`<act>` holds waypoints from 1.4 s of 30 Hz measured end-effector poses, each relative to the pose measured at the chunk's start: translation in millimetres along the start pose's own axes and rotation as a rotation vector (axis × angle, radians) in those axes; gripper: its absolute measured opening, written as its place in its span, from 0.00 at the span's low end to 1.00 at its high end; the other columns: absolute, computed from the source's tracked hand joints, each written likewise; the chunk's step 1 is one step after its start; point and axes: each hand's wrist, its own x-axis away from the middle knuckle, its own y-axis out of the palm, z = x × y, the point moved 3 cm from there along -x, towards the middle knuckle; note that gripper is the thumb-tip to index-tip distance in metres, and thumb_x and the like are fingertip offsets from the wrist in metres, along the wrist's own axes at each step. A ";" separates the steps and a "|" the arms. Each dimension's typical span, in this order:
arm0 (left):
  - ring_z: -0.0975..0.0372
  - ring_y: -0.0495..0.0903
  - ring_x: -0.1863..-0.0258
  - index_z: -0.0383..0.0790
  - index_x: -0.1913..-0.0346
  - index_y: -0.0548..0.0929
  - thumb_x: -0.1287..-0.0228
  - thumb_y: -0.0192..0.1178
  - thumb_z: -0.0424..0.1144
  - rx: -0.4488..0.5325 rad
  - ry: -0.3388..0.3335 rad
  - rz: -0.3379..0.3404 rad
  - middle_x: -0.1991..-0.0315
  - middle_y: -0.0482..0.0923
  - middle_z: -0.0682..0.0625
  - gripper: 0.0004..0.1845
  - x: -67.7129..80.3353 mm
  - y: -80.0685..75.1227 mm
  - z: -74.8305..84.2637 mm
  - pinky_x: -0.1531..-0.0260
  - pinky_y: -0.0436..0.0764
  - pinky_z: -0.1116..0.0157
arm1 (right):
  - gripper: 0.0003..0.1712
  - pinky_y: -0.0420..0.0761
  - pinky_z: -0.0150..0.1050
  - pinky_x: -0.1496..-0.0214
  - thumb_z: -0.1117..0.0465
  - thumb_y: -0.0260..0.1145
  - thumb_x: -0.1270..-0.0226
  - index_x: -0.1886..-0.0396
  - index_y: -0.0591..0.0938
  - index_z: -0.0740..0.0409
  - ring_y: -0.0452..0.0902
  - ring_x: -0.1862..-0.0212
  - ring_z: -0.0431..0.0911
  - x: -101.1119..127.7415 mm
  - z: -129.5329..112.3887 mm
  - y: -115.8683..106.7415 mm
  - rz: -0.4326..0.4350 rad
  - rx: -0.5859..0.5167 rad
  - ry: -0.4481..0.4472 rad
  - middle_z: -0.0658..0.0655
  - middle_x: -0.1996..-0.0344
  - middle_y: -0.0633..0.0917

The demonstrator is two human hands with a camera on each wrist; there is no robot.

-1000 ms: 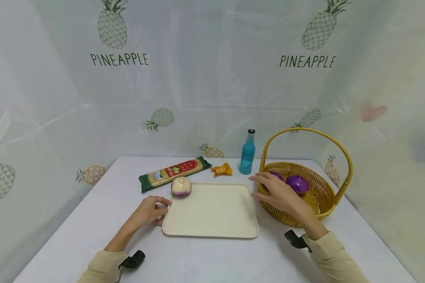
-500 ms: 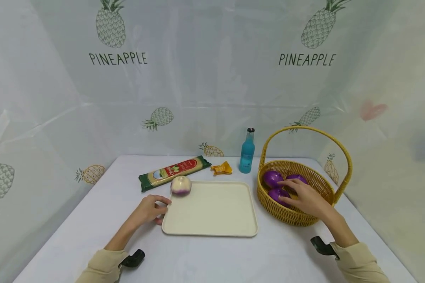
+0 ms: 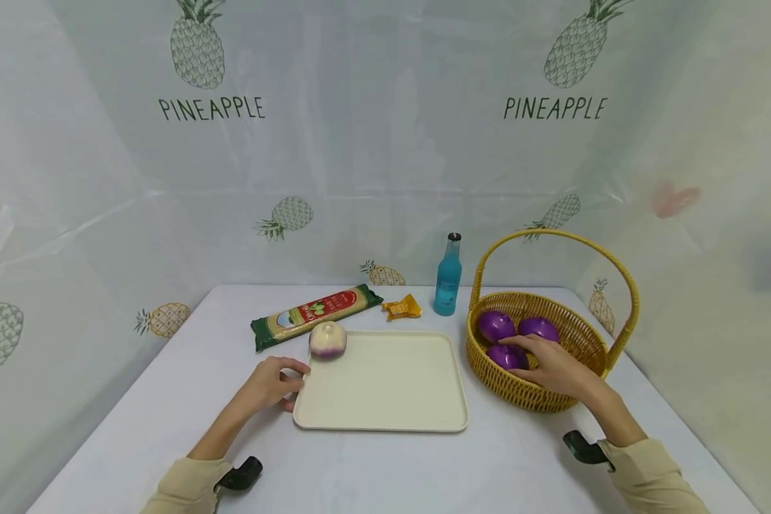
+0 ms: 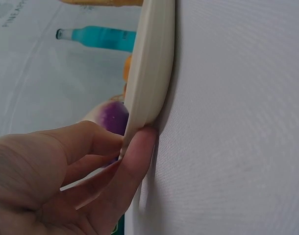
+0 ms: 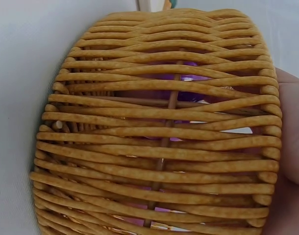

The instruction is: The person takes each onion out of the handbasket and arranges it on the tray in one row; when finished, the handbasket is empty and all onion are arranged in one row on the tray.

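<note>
In the head view my left hand [image 3: 270, 383] is at the left rim of the cream tray [image 3: 385, 385]. The left wrist view has my thumb and fingers pinching that rim. A white and purple turnip [image 3: 328, 340] sits on the tray's back left corner. My right hand [image 3: 555, 364] reaches into the wicker basket [image 3: 520, 396], thumb and fingers around the nearest purple onion [image 3: 505, 356]. Two more purple onions lie behind it, one at the left [image 3: 496, 325] and one at the right [image 3: 538, 328]. In the right wrist view the basket's weave [image 5: 159, 132] hides most of the hold.
Behind the tray lie a green and gold packet [image 3: 318, 316] and an orange wrapped candy [image 3: 402, 307]. A blue bottle [image 3: 448, 277] stands upright left of the basket. The basket's tall handle [image 3: 555, 233] arches above it. A pineapple-print curtain [image 3: 385, 143] hangs behind the table.
My right hand has moved right and down from the basket's left rim into the basket, its fingers closing around the front onion. The left hand has stayed at the tray's rim.
</note>
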 end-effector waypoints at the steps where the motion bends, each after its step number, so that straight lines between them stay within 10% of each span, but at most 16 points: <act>1: 0.63 0.80 0.77 0.38 0.56 0.87 0.45 0.62 0.27 0.000 0.001 0.000 0.66 0.84 0.47 0.13 -0.4 -0.2 -0.2 0.82 0.81 0.66 | 0.30 0.80 0.58 0.44 0.56 0.72 0.40 0.38 0.77 0.56 0.77 0.44 0.60 -0.2 0.5 -0.1 -0.003 -0.001 0.002 0.63 0.45 0.81; 42: 0.63 0.79 0.81 0.37 0.56 0.87 0.44 0.61 0.26 0.008 -0.027 -0.003 0.67 0.83 0.46 0.13 1.9 -0.1 3.4 0.83 0.82 0.65 | 0.35 0.83 0.53 0.49 0.44 0.72 0.42 0.36 0.76 0.51 0.78 0.46 0.56 -24.2 -33.1 -46.2 0.089 -0.018 -0.020 0.62 0.43 0.80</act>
